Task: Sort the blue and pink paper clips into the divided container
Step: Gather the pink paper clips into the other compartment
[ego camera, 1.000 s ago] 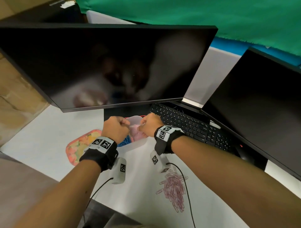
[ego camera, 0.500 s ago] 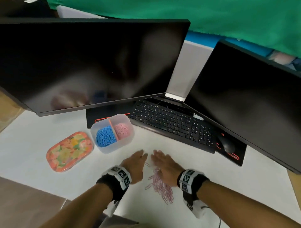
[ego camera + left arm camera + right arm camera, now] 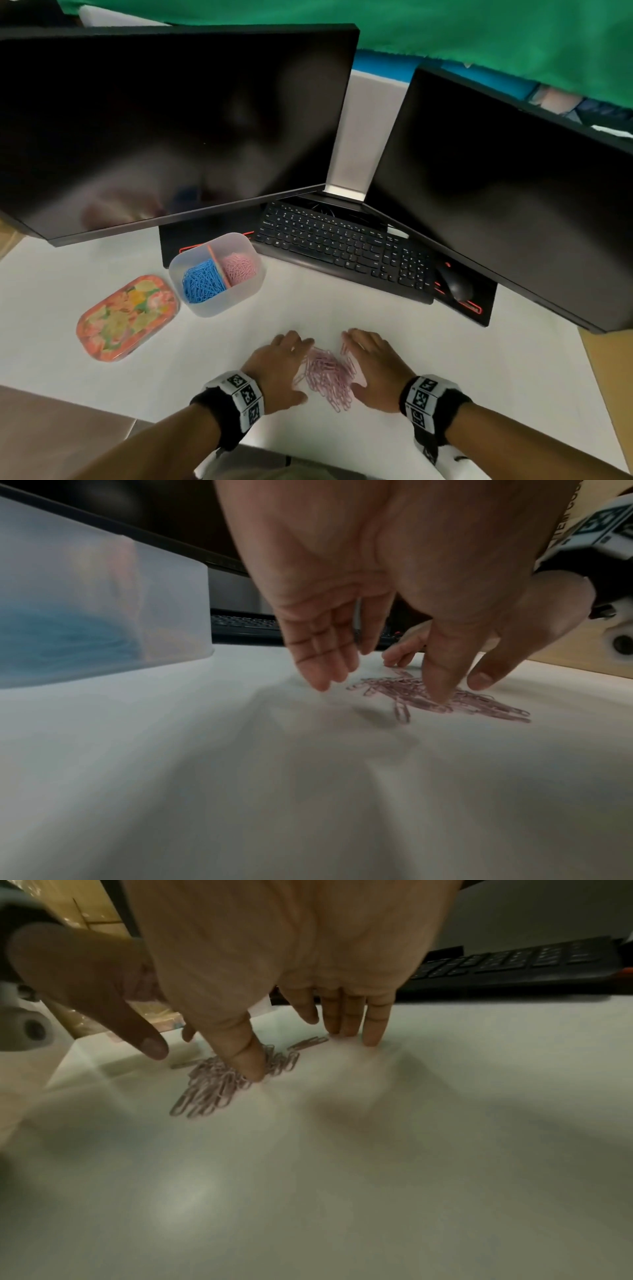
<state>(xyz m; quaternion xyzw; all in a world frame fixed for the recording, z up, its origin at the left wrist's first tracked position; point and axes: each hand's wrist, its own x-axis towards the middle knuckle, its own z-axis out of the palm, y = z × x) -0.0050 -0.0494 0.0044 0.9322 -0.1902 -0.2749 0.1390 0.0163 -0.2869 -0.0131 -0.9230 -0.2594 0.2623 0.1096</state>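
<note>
On the white desk [image 3: 428, 342] a loose heap of pink paper clips [image 3: 327, 375] lies directly between the two hands: from the left hand [image 3: 277, 368] it sits at 3 o'clock, from the right hand [image 3: 373, 370] at 9 o'clock, and both are about equally near. Each grip is released, fingers straight and spread, palms down beside the heap. In the wrist views the left thumb [image 3: 438, 677] and the right thumb [image 3: 248, 1056] both touch the clips. The heap's long axis runs roughly 12 to 6 o'clock in the head view, parallel to the hands, so closing them toward each other should gather it.

The divided container [image 3: 239, 301] stands at about 10 o'clock from the heap, well apart, with blue paper clips [image 3: 202, 282] in its left compartment and more pink ones [image 3: 238, 269] in its right. The gathered clips belong in that right compartment.
</note>
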